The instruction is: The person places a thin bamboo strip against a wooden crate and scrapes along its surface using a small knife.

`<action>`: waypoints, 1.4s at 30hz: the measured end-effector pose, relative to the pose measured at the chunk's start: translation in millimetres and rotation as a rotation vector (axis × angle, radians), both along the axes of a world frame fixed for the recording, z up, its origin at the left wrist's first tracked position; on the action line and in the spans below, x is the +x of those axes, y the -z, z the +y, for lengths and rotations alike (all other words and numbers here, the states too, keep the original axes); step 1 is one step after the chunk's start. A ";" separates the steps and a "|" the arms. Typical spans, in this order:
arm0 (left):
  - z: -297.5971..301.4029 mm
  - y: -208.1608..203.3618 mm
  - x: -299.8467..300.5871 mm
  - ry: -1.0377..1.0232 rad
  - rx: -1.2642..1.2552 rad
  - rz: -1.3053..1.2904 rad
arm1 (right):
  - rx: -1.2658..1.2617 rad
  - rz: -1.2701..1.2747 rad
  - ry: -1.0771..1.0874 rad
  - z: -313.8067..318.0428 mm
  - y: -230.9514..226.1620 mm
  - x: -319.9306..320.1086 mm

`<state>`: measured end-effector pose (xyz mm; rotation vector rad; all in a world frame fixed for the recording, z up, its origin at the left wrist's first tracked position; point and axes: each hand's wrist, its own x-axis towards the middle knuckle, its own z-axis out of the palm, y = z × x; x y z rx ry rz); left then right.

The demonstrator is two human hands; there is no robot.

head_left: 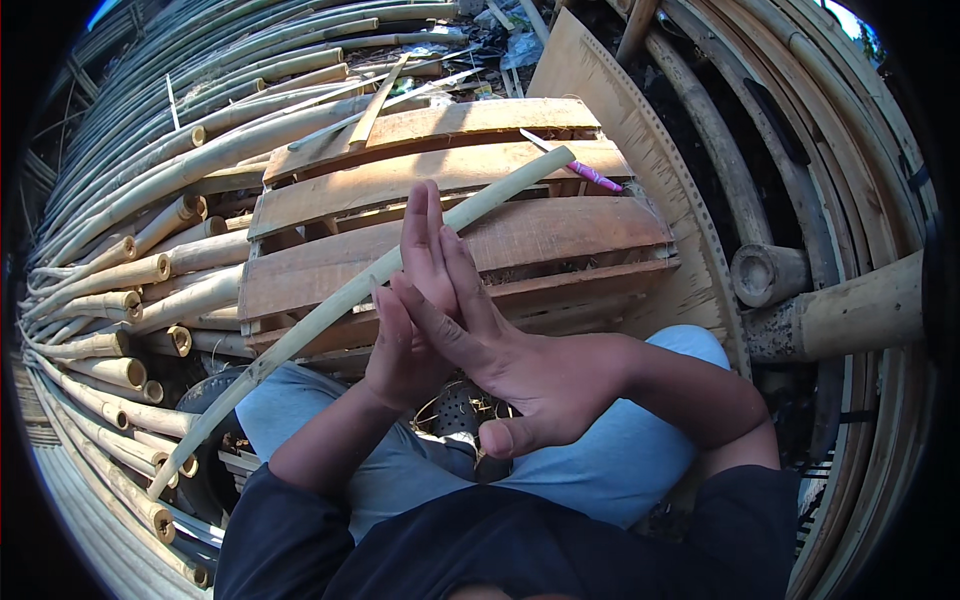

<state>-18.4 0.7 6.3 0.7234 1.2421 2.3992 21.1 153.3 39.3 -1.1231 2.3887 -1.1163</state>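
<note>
My left hand [408,345] is raised, its fingers straight and pointing away from me. My right hand [535,375] lies across it with outstretched fingers against the left palm and fingers, its thumb apart. Neither hand grips anything. Just behind the hands, a long pale-green split bamboo strip [300,337] rests slantwise over a low slatted wooden crate [590,228]. Its lower end reaches past my left thigh. Near the strip's upper end, a knife with a pink patterned handle [595,178] lies on the crate's slats. Whether the hands touch the strip I cannot tell.
Many bamboo poles [200,262] are stacked at the left. A shorter flat strip [378,102] lies over the crate's far edge. Beside the crate leans a thin wooden board [600,90]. Thick bamboo [860,310] and long planks stand at the right. My knees flank the crate's near side.
</note>
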 end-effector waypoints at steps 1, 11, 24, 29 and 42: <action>-0.4 0.2 1.2 0.000 0.000 -0.001 | 0.000 -0.001 0.000 -0.7 1.2 1.8; 7.4 -4.1 12.9 0.110 -0.080 0.121 | -0.111 -0.311 -0.373 -6.8 21.6 13.2; -32.4 -14.3 -20.0 0.136 -0.084 0.111 | -1.803 -1.695 -0.200 78.0 -3.1 -36.3; -30.3 -14.3 -22.6 0.481 -0.036 0.443 | -2.282 -2.425 -0.252 120.0 -14.1 -42.3; -48.9 -19.7 -55.6 1.468 -0.036 0.725 | -0.443 -0.841 -0.719 129.6 -25.0 -49.3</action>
